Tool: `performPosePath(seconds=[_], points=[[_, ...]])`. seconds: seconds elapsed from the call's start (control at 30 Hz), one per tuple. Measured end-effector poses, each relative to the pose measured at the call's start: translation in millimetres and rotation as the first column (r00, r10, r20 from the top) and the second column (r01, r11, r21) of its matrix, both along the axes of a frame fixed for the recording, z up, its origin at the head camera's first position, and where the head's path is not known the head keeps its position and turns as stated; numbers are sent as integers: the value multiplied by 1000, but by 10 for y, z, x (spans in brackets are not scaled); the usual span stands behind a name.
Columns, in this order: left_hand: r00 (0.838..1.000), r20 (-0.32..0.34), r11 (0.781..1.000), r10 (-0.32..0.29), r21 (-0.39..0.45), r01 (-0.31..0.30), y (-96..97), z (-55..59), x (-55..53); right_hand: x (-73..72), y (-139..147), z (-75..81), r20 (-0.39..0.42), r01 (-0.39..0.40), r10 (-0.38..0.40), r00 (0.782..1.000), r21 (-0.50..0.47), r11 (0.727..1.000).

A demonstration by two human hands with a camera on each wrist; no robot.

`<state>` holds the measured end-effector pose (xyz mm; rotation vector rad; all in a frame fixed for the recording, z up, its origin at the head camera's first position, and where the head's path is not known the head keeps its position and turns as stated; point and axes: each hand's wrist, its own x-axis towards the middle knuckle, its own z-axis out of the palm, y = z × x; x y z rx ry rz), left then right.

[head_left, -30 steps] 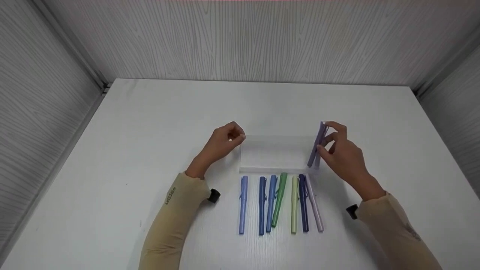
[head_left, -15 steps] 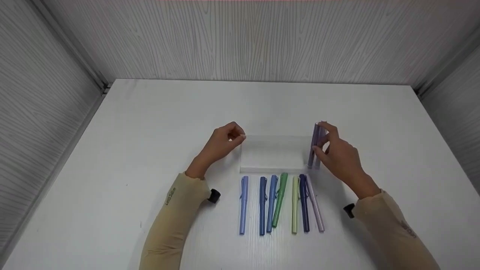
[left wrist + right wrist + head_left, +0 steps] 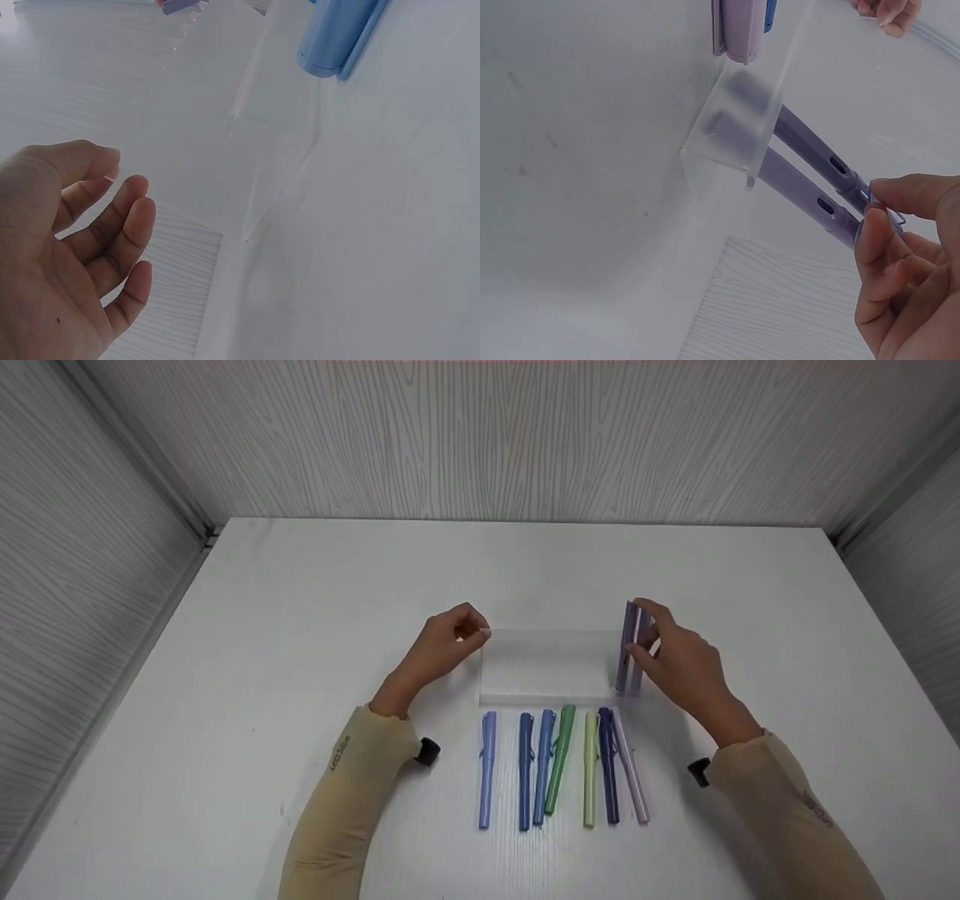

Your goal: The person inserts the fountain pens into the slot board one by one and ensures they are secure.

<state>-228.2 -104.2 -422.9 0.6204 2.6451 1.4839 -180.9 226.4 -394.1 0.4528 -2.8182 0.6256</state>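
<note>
A clear plastic pen holder stands mid-table. My left hand pinches its upper left corner; the left wrist view shows the thumb and a finger at the clear edge, other fingers loosely bent. At the opposite end, my right hand holds a dark purple pen by its upper part. Beside it, a lighter purple pen stands in the holder, partly behind my fingers. Both pens' lower ends show blurred through the frosted-looking end of the holder in the right wrist view.
In front of the holder lie several pens: a light blue pen, two darker blue ones, a green pen, a yellow-green pen, a navy pen and a pale lilac pen. A wood-grain panel rises behind the table.
The dark purple pen, tilted at first, has swung more upright and a little left beside the lighter one, my right hand moving with it. My left hand stays at the corner.
</note>
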Motion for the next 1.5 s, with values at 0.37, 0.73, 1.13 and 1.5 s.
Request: performPosePath(seconds=[0.37,0.73,1.13,1.5], points=[[1000,-7,1000,8,-1,-8,-3,-24,-10,133,68,22,-51,5,-8,999,-55,998],[1000,4,1000,30,-10,-30,-33,-15,-10,322,254,-22,116,-82,98,988,-134,988],[999,10,999,50,-17,-50,-84,-2,-6,385,378,-182,457,-145,238,857,-228,963],[999,12,999,39,-21,-38,-92,-32,-15,385,365,-281,586,-222,310,749,-219,950]])
